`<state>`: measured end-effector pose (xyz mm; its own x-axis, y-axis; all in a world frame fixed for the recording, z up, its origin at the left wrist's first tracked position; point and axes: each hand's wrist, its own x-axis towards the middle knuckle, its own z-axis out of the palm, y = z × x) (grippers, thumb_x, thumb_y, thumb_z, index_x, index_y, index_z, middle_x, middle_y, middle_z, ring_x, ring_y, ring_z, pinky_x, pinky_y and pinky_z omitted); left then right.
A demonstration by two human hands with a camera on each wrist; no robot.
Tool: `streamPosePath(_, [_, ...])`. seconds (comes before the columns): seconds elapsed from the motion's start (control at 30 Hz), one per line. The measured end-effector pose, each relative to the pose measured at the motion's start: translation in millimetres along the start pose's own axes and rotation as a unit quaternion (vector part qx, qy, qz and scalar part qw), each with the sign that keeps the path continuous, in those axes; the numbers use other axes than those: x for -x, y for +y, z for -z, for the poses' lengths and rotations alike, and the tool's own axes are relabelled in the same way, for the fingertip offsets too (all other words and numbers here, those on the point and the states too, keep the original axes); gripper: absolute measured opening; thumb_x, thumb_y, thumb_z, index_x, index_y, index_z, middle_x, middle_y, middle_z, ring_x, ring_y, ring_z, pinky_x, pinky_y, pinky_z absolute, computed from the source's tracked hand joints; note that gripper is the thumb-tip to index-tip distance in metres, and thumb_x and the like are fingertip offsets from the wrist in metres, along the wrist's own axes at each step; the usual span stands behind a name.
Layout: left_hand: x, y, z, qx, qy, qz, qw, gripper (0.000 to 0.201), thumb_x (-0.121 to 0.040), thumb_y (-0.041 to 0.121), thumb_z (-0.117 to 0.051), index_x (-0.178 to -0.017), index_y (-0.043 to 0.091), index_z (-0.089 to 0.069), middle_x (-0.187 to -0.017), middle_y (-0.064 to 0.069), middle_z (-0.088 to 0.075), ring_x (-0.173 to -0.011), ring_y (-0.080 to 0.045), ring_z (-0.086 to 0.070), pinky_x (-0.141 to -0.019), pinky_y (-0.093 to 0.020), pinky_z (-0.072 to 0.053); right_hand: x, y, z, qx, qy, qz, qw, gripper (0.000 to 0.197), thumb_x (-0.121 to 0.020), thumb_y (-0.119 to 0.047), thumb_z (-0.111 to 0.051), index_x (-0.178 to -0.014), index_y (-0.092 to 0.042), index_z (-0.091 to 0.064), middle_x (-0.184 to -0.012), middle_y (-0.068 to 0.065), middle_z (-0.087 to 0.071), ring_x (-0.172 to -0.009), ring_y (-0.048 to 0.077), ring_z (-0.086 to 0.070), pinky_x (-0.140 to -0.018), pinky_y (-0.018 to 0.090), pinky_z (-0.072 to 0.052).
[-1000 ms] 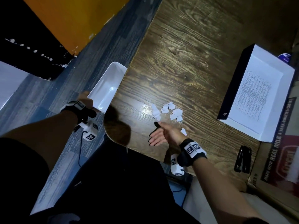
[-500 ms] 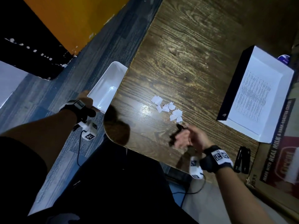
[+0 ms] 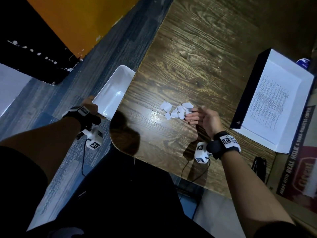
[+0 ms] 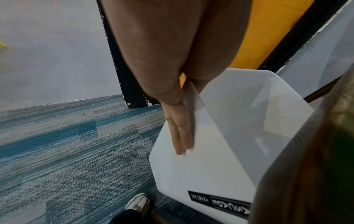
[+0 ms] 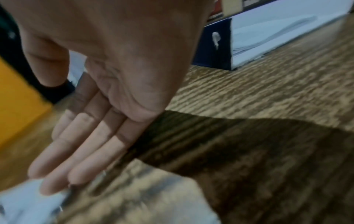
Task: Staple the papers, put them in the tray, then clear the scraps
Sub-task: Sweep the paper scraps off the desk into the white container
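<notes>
wooden table (image 3: 197,57) under us: our right hand (image 3: 204,117), fingers flat, touches the scraps (image 3: 178,111); our left hand (image 3: 90,107) grips the white bin (image 3: 111,90) at the edge. papers (image 3: 272,102) lie in the tray (image 3: 307,103). sweep too quickly and light scraps may scatter past the bin onto the carpet (image 3: 72,152).

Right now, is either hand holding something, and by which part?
The left hand holds the white bin by its near rim, beside the table edge. The right hand holds nothing; its straight fingers touch the paper scraps.
</notes>
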<state>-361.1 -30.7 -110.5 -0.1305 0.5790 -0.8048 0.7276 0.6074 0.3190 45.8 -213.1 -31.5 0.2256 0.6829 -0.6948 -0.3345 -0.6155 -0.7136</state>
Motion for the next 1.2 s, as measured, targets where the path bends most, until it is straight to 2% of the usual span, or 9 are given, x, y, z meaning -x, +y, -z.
streamPosePath(0.1, [-18,-4,4,-0.002,-0.004,-0.025,1.0,0.057,-0.079,-0.014,-0.046,-0.133,0.003,-0.048,-0.136,-0.021,-0.052,-0.117,-0.042,-0.055,-0.089,-0.041,-0.049,25,-1,20,-0.066,0.102,0.088,0.989,0.036,-0.097,-0.021,-0.037,-0.1,0.001,-0.066,-0.092,0.017,-0.074,-0.091,0.032,-0.07,-0.08,0.038,-0.057])
streamPosePath(0.2, [-4,6,7,-0.025,-0.003,-0.033,0.999,0.055,-0.081,-0.014,-0.042,-0.133,0.004,-0.047,-0.134,-0.026,-0.052,-0.113,-0.047,-0.055,-0.085,-0.045,-0.048,44,19,30,0.114,0.265,0.119,0.95,0.036,-0.095,-0.023,-0.045,-0.124,-0.011,-0.061,-0.13,0.012,-0.062,-0.123,0.025,-0.056,-0.108,0.046,-0.041])
streamPosePath(0.33, [-6,6,8,-0.037,0.012,-0.036,0.999,0.063,-0.08,-0.01,-0.04,-0.138,0.013,-0.041,-0.136,-0.024,-0.051,-0.109,-0.045,-0.059,-0.089,-0.053,-0.051,24,49,-14,0.429,0.259,0.069,0.863,0.067,-0.098,-0.033,-0.04,-0.153,-0.01,-0.01,-0.162,0.008,-0.005,-0.15,0.023,-0.002,-0.122,0.04,-0.004])
streamPosePath(0.53, [-61,-25,5,0.033,-0.016,-0.037,0.999,0.061,-0.074,-0.006,-0.037,-0.127,0.021,-0.05,-0.122,-0.024,-0.06,-0.091,-0.048,-0.065,-0.074,-0.072,-0.049,6,53,-126,0.479,0.219,0.056,0.848,0.074,-0.099,-0.044,-0.024,-0.15,-0.002,0.008,-0.159,0.015,0.014,-0.147,0.03,0.017,-0.12,0.041,0.007])
streamPosePath(0.67, [20,15,12,0.018,0.002,-0.035,0.999,0.052,-0.082,-0.012,-0.037,-0.13,0.005,-0.048,-0.12,-0.02,-0.058,-0.087,-0.03,-0.072,-0.052,-0.02,-0.057,14,58,-149,0.503,0.134,0.107,0.847,0.069,-0.1,-0.038,-0.028,-0.151,-0.004,0.004,-0.161,0.011,0.01,-0.148,0.025,0.016,-0.121,0.039,0.005])
streamPosePath(0.9, [41,32,12,-0.041,0.03,-0.039,0.998,0.047,-0.087,-0.011,-0.042,-0.133,-0.002,-0.045,-0.14,-0.023,-0.046,-0.125,-0.041,-0.047,-0.091,-0.038,-0.042,-17,5,-80,0.496,0.239,0.118,0.827,0.066,-0.1,-0.035,-0.029,-0.152,-0.006,0.0,-0.162,0.01,0.004,-0.149,0.027,0.008,-0.121,0.038,0.002])
streamPosePath(1.03, [45,33,14,-0.007,0.013,-0.06,0.998,0.049,-0.088,-0.011,-0.036,-0.134,0.002,-0.044,-0.135,-0.025,-0.051,-0.104,-0.032,-0.066,-0.06,-0.018,-0.051,-47,-7,-99,0.499,0.223,0.078,0.834,0.069,-0.098,-0.036,-0.03,-0.152,-0.005,-0.002,-0.161,0.016,0.005,-0.148,0.034,0.011,-0.121,0.045,0.002])
streamPosePath(1.1, [46,33,13,0.019,0.02,-0.077,0.997,0.051,-0.089,-0.012,-0.036,-0.138,0.002,-0.039,-0.135,-0.026,-0.049,-0.053,0.002,-0.068,-0.029,-0.006,-0.036,-47,-2,-129,0.512,0.203,0.088,0.83,0.069,-0.098,-0.038,-0.029,-0.152,-0.006,-0.002,-0.16,0.018,0.008,-0.147,0.037,0.014,-0.12,0.049,0.005])
streamPosePath(1.2, [53,35,14,0.037,0.029,-0.082,0.995,0.053,-0.089,-0.012,-0.037,-0.14,0.002,-0.038,-0.131,-0.026,-0.051,-0.034,0.009,-0.055,-0.026,-0.005,-0.032,-36,16,-169,0.548,0.116,0.132,0.818,0.066,-0.098,-0.039,-0.029,-0.153,-0.012,-0.005,-0.161,0.015,0.009,-0.145,0.038,0.019,-0.116,0.047,0.011])
